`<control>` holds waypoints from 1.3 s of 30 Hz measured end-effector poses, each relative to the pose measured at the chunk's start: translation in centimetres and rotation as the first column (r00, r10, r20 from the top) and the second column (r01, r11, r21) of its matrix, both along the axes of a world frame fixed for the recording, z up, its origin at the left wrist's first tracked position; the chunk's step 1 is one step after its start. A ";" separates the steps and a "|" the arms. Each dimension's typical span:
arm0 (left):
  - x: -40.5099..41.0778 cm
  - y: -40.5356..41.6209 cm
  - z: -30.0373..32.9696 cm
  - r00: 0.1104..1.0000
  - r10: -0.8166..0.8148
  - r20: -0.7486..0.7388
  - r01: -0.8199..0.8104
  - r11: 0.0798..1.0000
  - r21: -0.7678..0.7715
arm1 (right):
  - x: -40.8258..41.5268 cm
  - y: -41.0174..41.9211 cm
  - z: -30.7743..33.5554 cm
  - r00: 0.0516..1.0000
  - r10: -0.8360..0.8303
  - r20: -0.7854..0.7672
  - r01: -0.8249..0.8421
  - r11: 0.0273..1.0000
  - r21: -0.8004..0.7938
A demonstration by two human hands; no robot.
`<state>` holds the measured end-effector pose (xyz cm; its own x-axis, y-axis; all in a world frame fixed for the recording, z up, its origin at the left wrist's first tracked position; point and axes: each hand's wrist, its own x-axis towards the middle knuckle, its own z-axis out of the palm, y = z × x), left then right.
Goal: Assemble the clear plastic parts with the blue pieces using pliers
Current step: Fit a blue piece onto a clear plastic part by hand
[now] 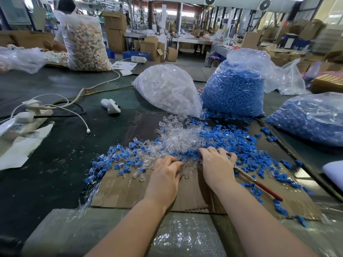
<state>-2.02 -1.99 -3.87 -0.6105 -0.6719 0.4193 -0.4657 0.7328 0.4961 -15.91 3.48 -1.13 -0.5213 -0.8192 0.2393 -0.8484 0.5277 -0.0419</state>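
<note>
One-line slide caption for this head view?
Left hand and right hand, pliers in the right, sort clear parts and blue pieces on cardboard.

dark green bench (55,164); brown cardboard sheet (130,193); blue pieces (250,151) scattered among clear plastic parts (178,138); red-handled pliers (267,191); transparent bags, one of clear parts (167,88), one of blue (233,89); white power strip (24,123).

Dark table (61,164) bears flattened cardboard (130,193), parts bags (233,93), power strip (24,123).
</note>
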 end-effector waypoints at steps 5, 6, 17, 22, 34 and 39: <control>0.1 0.2 0.3 0.999 -0.023 -0.042 0.024 0.999 0.029 | -0.3 0.2 0.0 0.999 -0.003 0.034 0.005 0.997 -0.083; 0.1 0.2 0.3 0.998 -0.022 -0.050 0.024 0.999 0.036 | -0.3 0.3 0.0 0.999 -0.002 0.037 0.006 0.995 -0.097; 0.5 0.5 0.3 0.997 -0.050 -0.058 0.053 0.998 0.037 | -0.1 0.5 -0.3 1.000 0.001 0.017 0.000 0.999 -0.045; 0.5 0.4 0.0 0.999 -0.047 0.000 0.047 0.999 0.018 | -0.1 0.5 -0.3 1.000 -0.001 0.026 0.003 0.998 -0.069; 0.6 0.4 0.2 0.998 -0.037 -0.054 0.037 0.999 0.004 | -0.1 1.1 -0.7 0.999 0.023 -0.027 -0.026 0.992 -0.121; 0.6 0.4 0.4 0.997 -0.049 -0.052 0.049 0.999 0.002 | -0.7 1.6 -0.1 0.999 0.021 0.030 -0.014 0.976 -0.218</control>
<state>-1.38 -1.56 -3.48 -0.6205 -0.6431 0.4488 -0.4030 0.7525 0.5209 -16.64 5.06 -1.28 -0.5177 -0.7580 0.3968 -0.8537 0.4881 -0.1813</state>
